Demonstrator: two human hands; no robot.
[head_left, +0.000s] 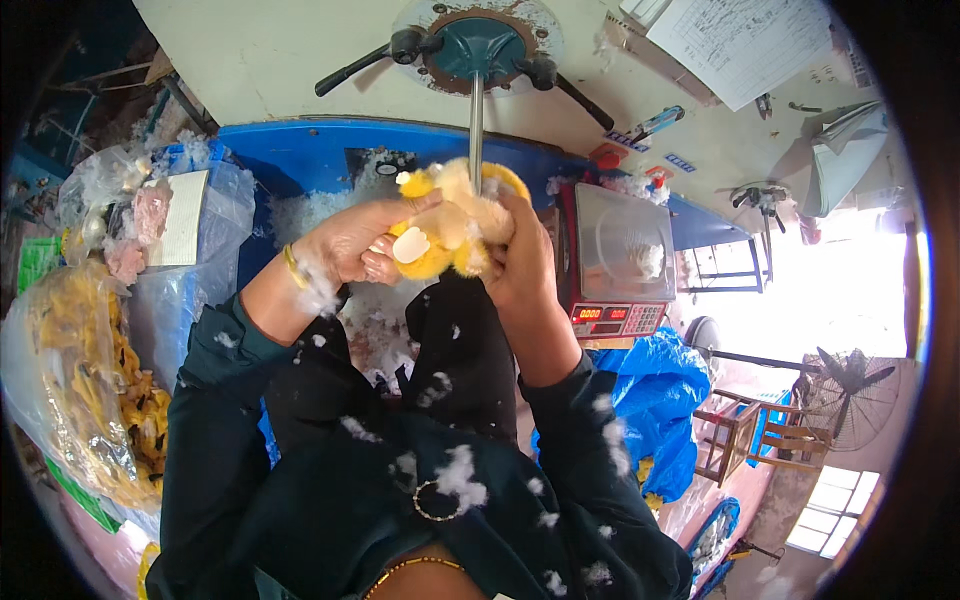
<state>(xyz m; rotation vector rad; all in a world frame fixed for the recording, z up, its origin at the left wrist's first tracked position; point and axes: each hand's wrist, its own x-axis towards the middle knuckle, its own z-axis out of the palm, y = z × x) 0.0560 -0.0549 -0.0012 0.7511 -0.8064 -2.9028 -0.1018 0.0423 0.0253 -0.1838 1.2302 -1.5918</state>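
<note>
Between my hands is a small yellow and cream plush toy (462,222), with a pale rounded patch on its lower left side. A thin metal tube (477,125) runs down from a green round fitting on the machine and meets the toy's top; whether its end sits inside is hidden. My left hand (352,238) is closed on the toy's left side, fingers curled in. My right hand (527,258) grips the right side, its thumb near the tube and most fingers behind the toy. White fluff clings to my left wrist and dark sleeves.
A blue tray edge (285,150) holds loose white stuffing. At right stands a red digital scale (622,255), with a blue plastic bag (655,400) below. A clear bag of yellow plush pieces (90,380) stands at left. Black handles (350,72) jut from the machine; papers (745,45) lie beyond.
</note>
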